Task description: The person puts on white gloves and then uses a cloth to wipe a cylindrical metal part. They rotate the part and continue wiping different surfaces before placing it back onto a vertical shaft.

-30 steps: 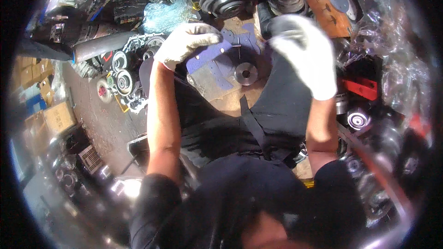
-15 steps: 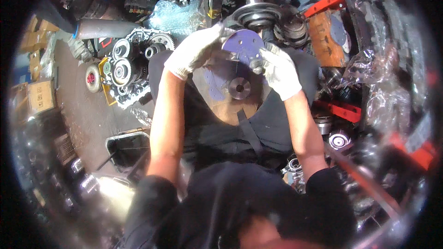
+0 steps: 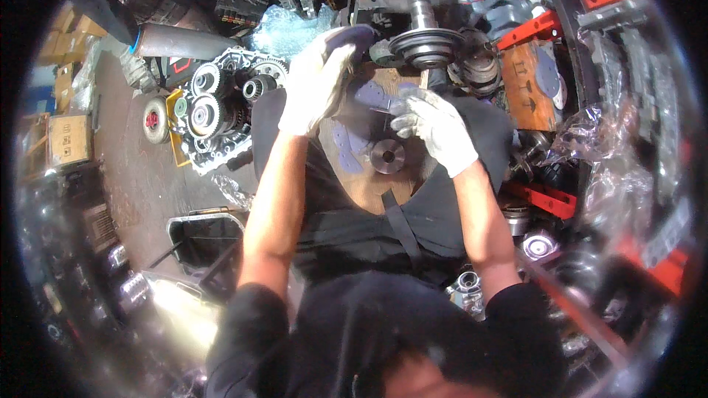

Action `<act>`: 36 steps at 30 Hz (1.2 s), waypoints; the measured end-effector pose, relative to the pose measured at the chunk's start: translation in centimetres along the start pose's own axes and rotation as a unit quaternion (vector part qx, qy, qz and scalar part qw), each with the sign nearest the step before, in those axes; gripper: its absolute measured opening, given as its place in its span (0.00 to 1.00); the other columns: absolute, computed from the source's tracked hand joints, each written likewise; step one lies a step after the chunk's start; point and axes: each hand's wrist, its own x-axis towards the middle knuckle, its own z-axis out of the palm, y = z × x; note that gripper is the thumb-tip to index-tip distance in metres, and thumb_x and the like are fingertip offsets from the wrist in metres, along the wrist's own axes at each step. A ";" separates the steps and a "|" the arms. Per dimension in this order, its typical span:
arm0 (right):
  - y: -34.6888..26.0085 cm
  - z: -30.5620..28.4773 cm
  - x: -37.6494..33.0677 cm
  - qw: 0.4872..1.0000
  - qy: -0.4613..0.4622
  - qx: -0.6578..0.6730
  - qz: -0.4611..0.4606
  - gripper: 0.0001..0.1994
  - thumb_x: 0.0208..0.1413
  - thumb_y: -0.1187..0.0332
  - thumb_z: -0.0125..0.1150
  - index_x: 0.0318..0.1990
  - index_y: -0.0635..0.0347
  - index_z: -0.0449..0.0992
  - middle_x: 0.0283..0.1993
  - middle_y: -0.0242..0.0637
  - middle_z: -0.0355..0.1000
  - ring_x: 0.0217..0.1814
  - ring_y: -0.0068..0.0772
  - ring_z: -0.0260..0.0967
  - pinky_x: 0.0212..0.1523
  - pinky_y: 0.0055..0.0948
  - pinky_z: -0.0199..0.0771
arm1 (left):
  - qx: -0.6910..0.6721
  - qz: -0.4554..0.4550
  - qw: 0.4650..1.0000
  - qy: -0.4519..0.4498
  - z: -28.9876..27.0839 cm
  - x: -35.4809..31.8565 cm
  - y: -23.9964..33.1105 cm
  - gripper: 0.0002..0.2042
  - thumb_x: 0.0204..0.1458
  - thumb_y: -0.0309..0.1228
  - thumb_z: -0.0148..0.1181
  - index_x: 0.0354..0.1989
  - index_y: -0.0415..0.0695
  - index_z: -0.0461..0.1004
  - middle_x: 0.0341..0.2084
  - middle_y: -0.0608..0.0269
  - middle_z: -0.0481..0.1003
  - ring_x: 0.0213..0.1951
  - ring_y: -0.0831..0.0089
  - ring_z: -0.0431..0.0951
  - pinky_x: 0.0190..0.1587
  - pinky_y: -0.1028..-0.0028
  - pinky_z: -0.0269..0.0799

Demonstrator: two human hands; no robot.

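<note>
White gloves cover both my hands. My left hand [image 3: 310, 92] is raised, its fingers closed on a purple sanding disc [image 3: 358, 35] that looks dark and tilted. Lower and to the right, my right hand [image 3: 435, 129] pinches a smaller purple sandpaper piece [image 3: 372, 96] with holes in it. A gap separates the two purple pieces. Between my knees, more purple sandpaper pieces [image 3: 344, 149] lie on a brown board [image 3: 363, 180]. Beside them rests a round metal part [image 3: 387, 156] with a central hole.
An open gear housing [image 3: 214, 107] stands to the left, near a small wheel [image 3: 155, 119]. Ahead rises a metal shaft with a stepped disc [image 3: 426, 46]. At the right are an orange-brown box [image 3: 525, 88] with purple discs on it and red metal bars [image 3: 542, 199].
Both hands were on one broad purple disc. Now they are apart, each with purple sandpaper. My left hand has risen and turned; the whole view has shifted slightly.
</note>
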 end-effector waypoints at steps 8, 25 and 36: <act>-1.4 -2.6 0.0 0.974 0.130 -0.093 -0.160 0.13 0.69 0.73 0.60 0.57 0.68 0.77 0.44 0.48 0.82 0.39 0.38 0.82 0.39 0.32 0.81 | 0.040 0.130 0.983 -0.127 2.9 4.1 0.4 0.21 0.62 0.34 0.52 0.61 0.46 0.79 0.54 0.49 0.82 0.57 0.53 0.81 0.63 0.60 0.74; -1.9 -2.4 -0.4 0.973 0.115 -0.061 -0.190 0.14 0.68 0.75 0.60 0.59 0.70 0.77 0.47 0.45 0.83 0.43 0.36 0.83 0.44 0.33 0.84 | -0.061 0.086 0.984 -0.145 4.3 3.2 1.2 0.35 0.45 0.37 0.79 0.63 0.40 0.74 0.52 0.53 0.82 0.57 0.60 0.81 0.62 0.63 0.76; -2.7 -1.5 -1.3 0.976 0.136 -0.066 -0.160 0.11 0.69 0.75 0.59 0.55 0.67 0.79 0.42 0.42 0.82 0.38 0.31 0.80 0.38 0.28 0.79 | -0.005 0.072 0.993 -0.093 5.8 2.8 0.3 0.38 0.42 0.40 0.83 0.62 0.38 0.75 0.54 0.50 0.81 0.55 0.63 0.82 0.60 0.63 0.77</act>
